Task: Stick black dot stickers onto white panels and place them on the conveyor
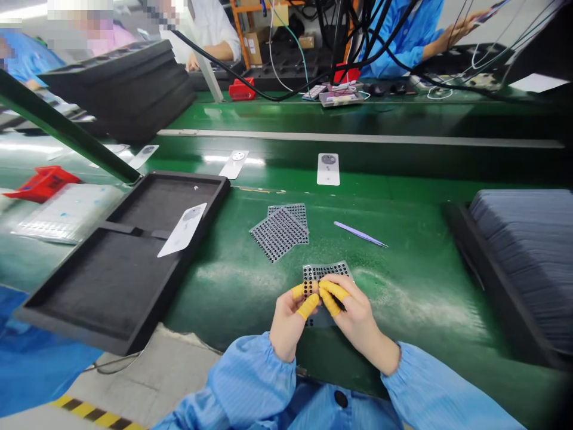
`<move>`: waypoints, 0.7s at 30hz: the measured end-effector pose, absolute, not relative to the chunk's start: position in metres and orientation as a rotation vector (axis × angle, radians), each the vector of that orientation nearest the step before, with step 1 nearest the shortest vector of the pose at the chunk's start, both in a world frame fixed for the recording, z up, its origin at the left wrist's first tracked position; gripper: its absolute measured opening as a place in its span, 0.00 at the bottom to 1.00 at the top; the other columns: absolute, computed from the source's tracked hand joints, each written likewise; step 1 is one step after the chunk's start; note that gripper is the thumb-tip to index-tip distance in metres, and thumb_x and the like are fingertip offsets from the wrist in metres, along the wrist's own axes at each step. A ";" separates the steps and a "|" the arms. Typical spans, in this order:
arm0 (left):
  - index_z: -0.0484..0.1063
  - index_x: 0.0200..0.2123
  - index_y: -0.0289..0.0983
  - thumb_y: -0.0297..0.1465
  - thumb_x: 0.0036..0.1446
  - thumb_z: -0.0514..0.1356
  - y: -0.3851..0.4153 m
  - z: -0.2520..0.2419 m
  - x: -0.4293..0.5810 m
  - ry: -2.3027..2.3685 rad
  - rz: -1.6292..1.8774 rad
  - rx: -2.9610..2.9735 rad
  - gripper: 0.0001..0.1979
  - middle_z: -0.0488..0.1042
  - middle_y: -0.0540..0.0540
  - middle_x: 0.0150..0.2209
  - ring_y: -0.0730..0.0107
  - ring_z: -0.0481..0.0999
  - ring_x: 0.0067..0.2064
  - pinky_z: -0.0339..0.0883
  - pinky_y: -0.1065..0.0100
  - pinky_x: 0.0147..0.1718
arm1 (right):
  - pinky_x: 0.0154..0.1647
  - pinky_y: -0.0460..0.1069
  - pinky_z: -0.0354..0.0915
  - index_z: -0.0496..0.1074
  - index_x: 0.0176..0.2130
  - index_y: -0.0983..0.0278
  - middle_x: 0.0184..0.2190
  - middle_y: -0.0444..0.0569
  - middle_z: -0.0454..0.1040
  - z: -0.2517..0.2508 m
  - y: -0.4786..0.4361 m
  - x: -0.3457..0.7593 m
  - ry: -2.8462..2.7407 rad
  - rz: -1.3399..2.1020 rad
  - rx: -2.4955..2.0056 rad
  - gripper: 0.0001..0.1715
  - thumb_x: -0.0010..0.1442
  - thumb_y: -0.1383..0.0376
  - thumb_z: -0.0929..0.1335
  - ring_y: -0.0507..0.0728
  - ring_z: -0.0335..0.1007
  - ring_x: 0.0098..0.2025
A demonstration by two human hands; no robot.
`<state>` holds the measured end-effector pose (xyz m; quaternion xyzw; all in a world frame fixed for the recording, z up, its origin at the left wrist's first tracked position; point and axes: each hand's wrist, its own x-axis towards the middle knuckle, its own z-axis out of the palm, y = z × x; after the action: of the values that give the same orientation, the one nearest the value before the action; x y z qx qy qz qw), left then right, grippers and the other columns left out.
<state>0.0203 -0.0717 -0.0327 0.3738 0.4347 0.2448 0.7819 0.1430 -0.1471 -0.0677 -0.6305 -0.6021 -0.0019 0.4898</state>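
Both my hands wear yellow finger cots and meet over a small sheet of black dot stickers [323,273] near the front edge of the green bench. My left hand [290,316] pinches the sheet's left side between thumb and forefinger. My right hand [353,313] pinches at the sheet's middle, fingers curled close together. Two more dot sheets [281,230] lie flat a little farther out. Purple tweezers [360,234] rest to the right of them, untouched.
A black foam tray [111,280] sits at left with a white plate [182,229] across its rim. More white plates [328,169] lie on the conveyor strip. A dark stack of trays [523,251] stands at right. Other people work beyond, among cables.
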 end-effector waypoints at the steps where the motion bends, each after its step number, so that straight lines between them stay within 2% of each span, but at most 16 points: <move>1: 0.80 0.33 0.33 0.36 0.37 0.74 -0.073 -0.032 0.022 0.941 0.542 0.810 0.19 0.81 0.45 0.29 0.71 0.76 0.30 0.69 0.74 0.29 | 0.42 0.52 0.72 0.67 0.49 0.62 0.42 0.53 0.73 -0.069 -0.147 0.143 -1.455 -0.013 -1.530 0.16 0.61 0.72 0.65 0.56 0.72 0.43; 8: 0.79 0.33 0.32 0.43 0.37 0.72 -0.086 -0.039 0.038 1.009 0.690 0.847 0.22 0.81 0.40 0.36 0.60 0.78 0.40 0.70 0.64 0.43 | 0.43 0.51 0.72 0.66 0.47 0.66 0.43 0.56 0.71 -0.078 -0.148 0.143 -1.375 -0.071 -1.525 0.12 0.62 0.70 0.65 0.57 0.71 0.44; 10: 0.77 0.34 0.32 0.44 0.40 0.71 -0.084 -0.042 0.042 1.023 0.658 0.892 0.23 0.80 0.40 0.36 0.60 0.78 0.40 0.71 0.64 0.41 | 0.41 0.50 0.72 0.67 0.45 0.65 0.42 0.55 0.72 -0.078 -0.147 0.145 -1.332 -0.063 -1.566 0.10 0.63 0.66 0.65 0.56 0.72 0.43; 13: 0.75 0.35 0.31 0.46 0.44 0.67 -0.077 -0.045 0.035 1.034 0.553 0.983 0.24 0.80 0.38 0.35 0.62 0.78 0.34 0.72 0.65 0.34 | 0.39 0.48 0.73 0.67 0.44 0.64 0.40 0.54 0.73 -0.078 -0.146 0.148 -1.270 -0.074 -1.620 0.09 0.64 0.64 0.64 0.55 0.73 0.41; 16: 0.72 0.42 0.31 0.42 0.41 0.69 -0.066 -0.041 0.009 1.052 0.504 1.110 0.27 0.78 0.35 0.41 0.61 0.78 0.33 0.72 0.62 0.33 | 0.41 0.48 0.73 0.67 0.43 0.64 0.40 0.53 0.73 -0.078 -0.148 0.149 -1.302 -0.059 -1.592 0.08 0.64 0.65 0.64 0.55 0.73 0.42; 18: 0.69 0.50 0.34 0.37 0.43 0.68 -0.051 -0.028 -0.006 1.057 0.531 1.462 0.30 0.74 0.35 0.49 0.55 0.77 0.43 0.72 0.56 0.42 | 0.45 0.49 0.72 0.67 0.45 0.63 0.41 0.53 0.73 -0.077 -0.150 0.146 -1.371 0.018 -1.537 0.09 0.63 0.67 0.64 0.56 0.72 0.44; 20: 0.64 0.56 0.37 0.34 0.48 0.64 -0.027 -0.004 -0.002 1.028 0.584 1.961 0.31 0.68 0.36 0.56 0.51 0.69 0.56 0.63 0.51 0.54 | 0.44 0.50 0.72 0.66 0.47 0.63 0.42 0.53 0.72 -0.074 -0.152 0.140 -1.412 0.124 -1.491 0.11 0.64 0.70 0.62 0.55 0.71 0.45; 21: 0.61 0.59 0.36 0.32 0.51 0.62 -0.012 0.009 0.012 1.011 0.588 2.149 0.30 0.66 0.36 0.58 0.51 0.65 0.59 0.59 0.50 0.58 | 0.43 0.49 0.72 0.66 0.47 0.62 0.41 0.53 0.72 -0.071 -0.152 0.138 -1.418 0.168 -1.474 0.12 0.64 0.71 0.61 0.55 0.71 0.44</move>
<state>0.0124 -0.0117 0.0095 0.8259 0.3884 0.2259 0.3406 0.1380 -0.1524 -0.0712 -0.6144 -0.5910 0.0700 0.5180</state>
